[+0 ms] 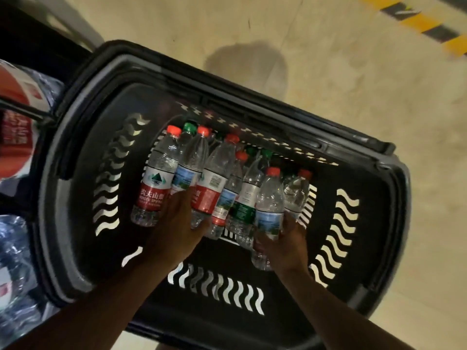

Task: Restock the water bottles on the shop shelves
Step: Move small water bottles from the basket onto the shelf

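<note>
Water bottles (pixel 217 183) lie packed in the black basket (pixel 348 248). Inside it, the left hand (pixel 177 223) grips a red-labelled bottle (pixel 206 198); the right hand (pixel 290 246) grips a blue-labelled bottle (pixel 269 210) near the basket's right wall.

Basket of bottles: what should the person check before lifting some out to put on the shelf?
1. Right hand has a firm hold on the blue-label bottle: ok, fingers curl round it.
2. Left hand has hold of a bottle: cannot tell, it lies over the bottles.
3. Caps on: ok, on every bottle top in view.
4. Basket stands steady: cannot tell.
5. Neighbouring bottles won't be dragged along: not ok, they lie packed together.
6. Shelf space free: cannot tell.
</note>
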A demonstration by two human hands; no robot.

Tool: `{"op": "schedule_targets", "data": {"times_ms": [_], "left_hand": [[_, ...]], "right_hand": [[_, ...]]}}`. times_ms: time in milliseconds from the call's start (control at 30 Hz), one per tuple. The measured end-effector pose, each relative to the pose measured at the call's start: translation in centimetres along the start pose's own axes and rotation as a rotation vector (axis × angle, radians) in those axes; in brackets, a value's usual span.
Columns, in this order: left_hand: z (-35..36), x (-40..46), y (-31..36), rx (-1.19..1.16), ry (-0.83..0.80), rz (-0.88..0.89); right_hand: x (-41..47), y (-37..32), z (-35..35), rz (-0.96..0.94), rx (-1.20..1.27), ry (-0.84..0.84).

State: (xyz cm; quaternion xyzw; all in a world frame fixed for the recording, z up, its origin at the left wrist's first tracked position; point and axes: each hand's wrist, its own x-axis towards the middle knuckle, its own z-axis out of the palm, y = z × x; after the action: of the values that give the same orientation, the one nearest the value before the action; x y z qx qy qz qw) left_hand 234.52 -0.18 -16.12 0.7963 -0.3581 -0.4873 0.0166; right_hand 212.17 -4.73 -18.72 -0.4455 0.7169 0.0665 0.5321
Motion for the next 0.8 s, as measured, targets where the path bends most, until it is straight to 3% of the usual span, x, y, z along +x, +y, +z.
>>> {"op": "schedule_targets", "data": {"times_ms": [167, 367, 633, 800], "left_hand": [[1.3, 1.1, 1.8, 0.085, 0.087, -0.087], [2.9, 2.1, 3.1, 0.080, 0.224, -0.176], [2.9, 2.8, 3.5, 0.076, 0.195, -0.209], [4.1, 3.2, 4.4, 0.000, 0.197, -0.233]], "right_hand": [[-0.8, -0.4, -2.4, 0.025, 0.118, -0.234], [0.2, -1.2, -3.8, 0.074, 0.244, -0.352], [1.5, -2.8, -3.2, 0.194, 0.424, -0.334], [2.5, -2.2, -1.7, 0.141, 0.475, -0.289]]}}
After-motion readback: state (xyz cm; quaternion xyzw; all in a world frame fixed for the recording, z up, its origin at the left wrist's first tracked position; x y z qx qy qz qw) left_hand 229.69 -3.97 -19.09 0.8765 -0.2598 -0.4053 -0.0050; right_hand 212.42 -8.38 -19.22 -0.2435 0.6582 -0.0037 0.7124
